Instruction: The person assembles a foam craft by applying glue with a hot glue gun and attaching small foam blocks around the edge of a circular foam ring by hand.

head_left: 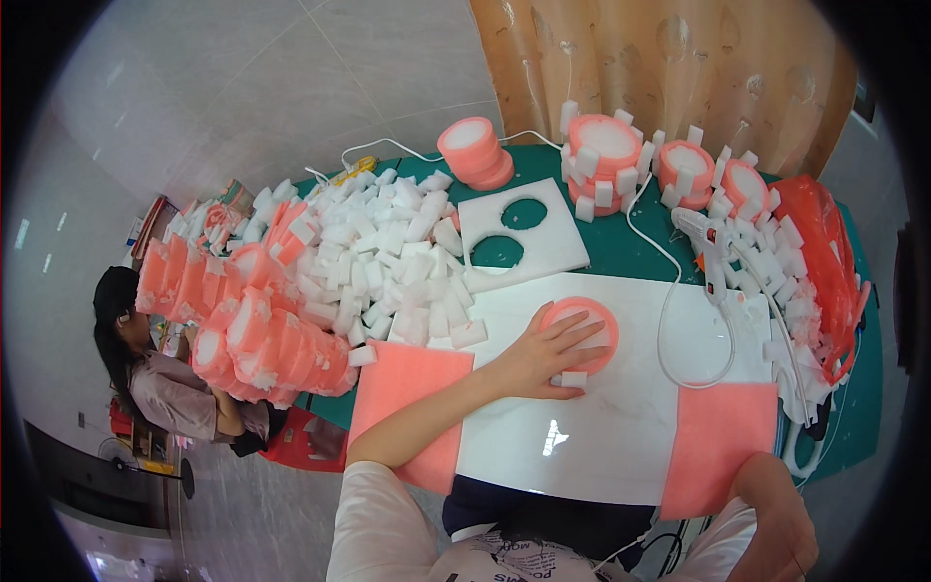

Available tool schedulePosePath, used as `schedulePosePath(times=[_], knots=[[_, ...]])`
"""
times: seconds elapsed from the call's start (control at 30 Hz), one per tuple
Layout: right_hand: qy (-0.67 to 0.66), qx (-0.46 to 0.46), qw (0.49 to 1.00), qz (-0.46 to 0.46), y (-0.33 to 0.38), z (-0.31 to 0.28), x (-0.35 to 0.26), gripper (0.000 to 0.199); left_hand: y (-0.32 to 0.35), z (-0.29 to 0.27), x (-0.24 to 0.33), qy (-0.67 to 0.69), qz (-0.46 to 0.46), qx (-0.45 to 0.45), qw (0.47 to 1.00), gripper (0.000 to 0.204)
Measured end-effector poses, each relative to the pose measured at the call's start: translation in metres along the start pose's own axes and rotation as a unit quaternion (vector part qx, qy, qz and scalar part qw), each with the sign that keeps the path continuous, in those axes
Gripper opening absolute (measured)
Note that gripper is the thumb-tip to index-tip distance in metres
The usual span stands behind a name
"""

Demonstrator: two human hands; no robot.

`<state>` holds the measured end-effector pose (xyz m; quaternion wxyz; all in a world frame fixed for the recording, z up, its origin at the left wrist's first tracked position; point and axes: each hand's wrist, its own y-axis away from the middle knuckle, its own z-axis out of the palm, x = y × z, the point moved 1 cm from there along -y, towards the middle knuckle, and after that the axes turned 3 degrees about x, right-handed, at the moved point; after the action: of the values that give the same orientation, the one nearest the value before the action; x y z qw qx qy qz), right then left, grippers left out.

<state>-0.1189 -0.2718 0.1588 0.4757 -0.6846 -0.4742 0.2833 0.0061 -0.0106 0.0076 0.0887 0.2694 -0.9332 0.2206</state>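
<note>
My left hand (545, 351) lies palm down with its fingers spread across a round pink foam ring with a white centre (597, 357). Beside its thumb, a small white foam block (573, 379) sits at the ring's near edge. Ring and hand rest on a glossy white board (601, 436). At the lower right, my right hand (761, 473) is by the near edge of a pink foam sheet (722, 427); its fingers are not visible. A white glue gun (710, 254) stands at the board's far right, apart from both hands.
Loose white foam blocks (398, 252) and stacked pink foam pieces (281, 349) crowd the left. Behind the board lie a white foam sheet with two holes (567, 238) and pink rounds (470, 145). A red plastic bag (819, 233) lies right. Another person (179, 388) sits left.
</note>
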Motion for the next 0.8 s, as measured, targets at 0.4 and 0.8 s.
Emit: schedulePosePath(times=[0.4, 0.8], knots=[[0.029, -0.009, 0.999, -0.035, -0.006, -0.006, 0.013, 0.04, -0.001, -0.001, 0.001, 0.002, 0.0, -0.002, 1.0, 0.064], [0.022, 0.012, 1.0, -0.015, -0.001, 0.004, 0.003, 0.039, -0.001, -0.001, 0.001, -0.004, -0.001, -0.005, 1.0, 0.064]])
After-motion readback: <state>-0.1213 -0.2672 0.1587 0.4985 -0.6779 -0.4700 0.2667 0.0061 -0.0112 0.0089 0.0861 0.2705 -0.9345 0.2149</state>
